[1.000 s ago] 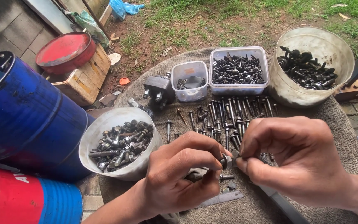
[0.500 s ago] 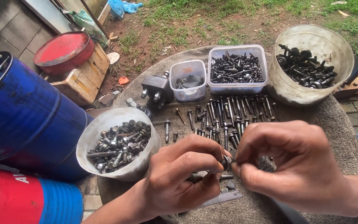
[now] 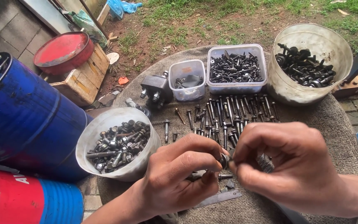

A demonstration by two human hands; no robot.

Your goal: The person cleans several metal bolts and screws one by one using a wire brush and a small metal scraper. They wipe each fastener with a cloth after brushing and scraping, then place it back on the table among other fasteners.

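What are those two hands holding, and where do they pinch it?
The left hand and right hand together pinch a small dark bolt between their fingertips; exactly which part each hand grips is hidden.

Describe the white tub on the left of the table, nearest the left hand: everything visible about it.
The white tub is a round, open-topped container of what looks like scuffed, dirty plastic. It stands upright at the left edge of the cloth-covered table, beside the blue drum. It is roughly half full of dark, greasy bolts lying jumbled. The left hand is close but not touching.
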